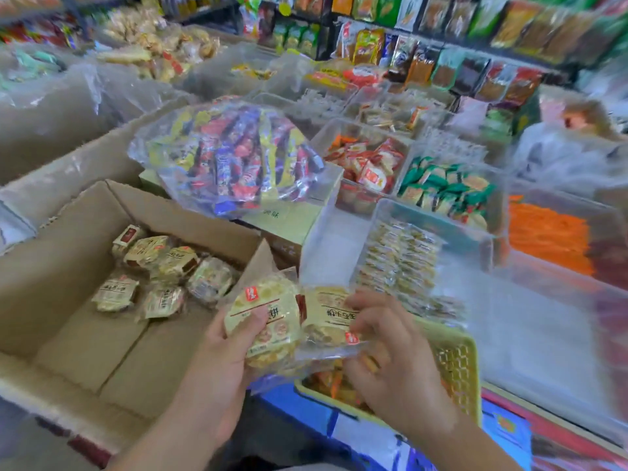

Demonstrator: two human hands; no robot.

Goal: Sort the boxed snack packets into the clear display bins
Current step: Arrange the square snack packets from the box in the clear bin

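Beside the open brown cardboard box (102, 283), the person is holding pale yellow crinkly snack packets in both hands. The left hand (227, 355) is gripping one packet (265, 321) with the thumb across its face, its long axis running away from the body, red logo at the far end. The right hand (390, 351) is pinching a second packet (328, 317), logo pointing back toward the body. Both are hovering just right of the box, short of the clear plastic bin (401, 266) already stocked with matching packets. Turning them to one heading before laying them flat would likely be keeping the rows tidy.
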